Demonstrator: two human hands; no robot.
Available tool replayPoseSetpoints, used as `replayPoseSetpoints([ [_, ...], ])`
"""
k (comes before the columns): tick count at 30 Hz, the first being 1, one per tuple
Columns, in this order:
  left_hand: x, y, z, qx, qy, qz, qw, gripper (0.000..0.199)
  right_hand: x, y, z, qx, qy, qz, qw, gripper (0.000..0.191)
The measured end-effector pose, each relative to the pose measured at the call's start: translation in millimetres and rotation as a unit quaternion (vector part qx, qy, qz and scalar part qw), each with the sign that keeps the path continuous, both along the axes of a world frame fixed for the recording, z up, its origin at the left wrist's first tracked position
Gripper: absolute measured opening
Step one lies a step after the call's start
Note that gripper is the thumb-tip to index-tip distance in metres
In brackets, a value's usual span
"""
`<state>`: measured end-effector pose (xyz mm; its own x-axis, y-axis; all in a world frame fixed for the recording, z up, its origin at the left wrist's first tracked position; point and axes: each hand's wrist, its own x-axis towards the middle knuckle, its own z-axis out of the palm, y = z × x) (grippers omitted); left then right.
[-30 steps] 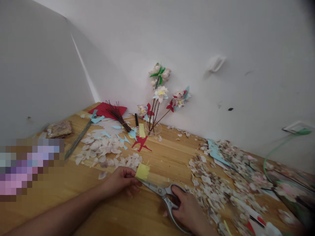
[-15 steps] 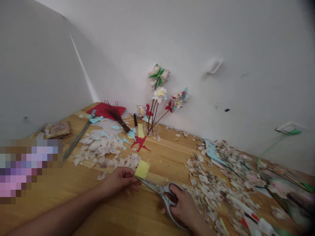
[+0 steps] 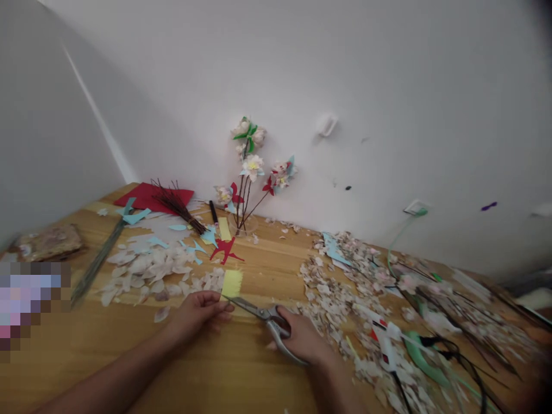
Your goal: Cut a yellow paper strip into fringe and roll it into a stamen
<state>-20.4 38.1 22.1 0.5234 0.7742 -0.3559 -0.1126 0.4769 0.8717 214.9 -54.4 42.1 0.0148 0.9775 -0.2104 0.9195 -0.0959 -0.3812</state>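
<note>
My left hand (image 3: 204,310) pinches the lower left corner of a small yellow paper piece (image 3: 232,282), whose upper edge is cut into a fringe. In my right hand (image 3: 299,335) is a pair of grey metal scissors (image 3: 264,315), with fingers through the handles. The blades point left, and their tips lie at the paper's lower edge, close to my left fingertips. The blades look nearly closed. Beyond the hands, a red paper scrap (image 3: 225,250) and another yellow strip (image 3: 225,229) lie on the wooden table (image 3: 194,368).
Handmade flowers (image 3: 252,167) on stems stand by the wall. White petals (image 3: 150,261) and a bundle of brown twigs (image 3: 181,210) lie left. Brownish petals (image 3: 332,299) spread on the right around a white glue gun (image 3: 385,345) with a cord. Red sheets (image 3: 150,195) lie at the back.
The view has swung right, so everything sits further left and more of the right side shows, including the glue gun. The scissor blades have closed somewhat along the paper's lower edge.
</note>
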Motion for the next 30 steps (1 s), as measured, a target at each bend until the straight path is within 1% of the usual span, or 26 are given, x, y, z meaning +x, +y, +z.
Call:
replayPoseSetpoints([
  [2,-2,3,-0.2,0.007,-0.007,0.016,1.0,0.033,-2,-2,-3.9,0.011,0.004,-0.018,1.0,0.032],
  [4,-4,7,-0.3,0.016,-0.013,0.04,0.999,0.031,-5,-3,-9.8,0.031,0.001,-0.052,0.998,0.033],
  [8,-8,14,0.0,0.036,-0.026,0.077,0.996,0.025,-13,-5,-22.3,0.079,-0.019,-0.147,0.986,0.046],
  [11,-10,15,-0.3,0.047,-0.035,0.087,0.994,0.021,-19,-7,-27.6,0.115,-0.043,-0.205,0.971,0.04],
  [13,-9,15,-0.4,0.051,-0.04,0.084,0.994,0.019,-23,-9,-28.6,0.14,-0.056,-0.23,0.961,0.038],
  [16,-9,14,0.1,0.056,-0.042,0.071,0.995,0.018,-26,-14,-29.4,0.178,-0.064,-0.243,0.951,0.036],
  [21,-7,12,1.1,0.072,-0.035,0.055,0.995,0.018,-23,-17,-35.6,0.223,-0.064,-0.236,0.944,0.029],
  [26,-7,10,0.1,0.105,-0.022,0.037,0.994,0.023,-18,-15,-43.8,0.228,-0.054,-0.236,0.943,0.031],
  [30,-7,10,0.1,0.145,0.001,0.02,0.989,0.03,-17,-15,-44.1,0.22,-0.044,-0.239,0.945,0.031],
])
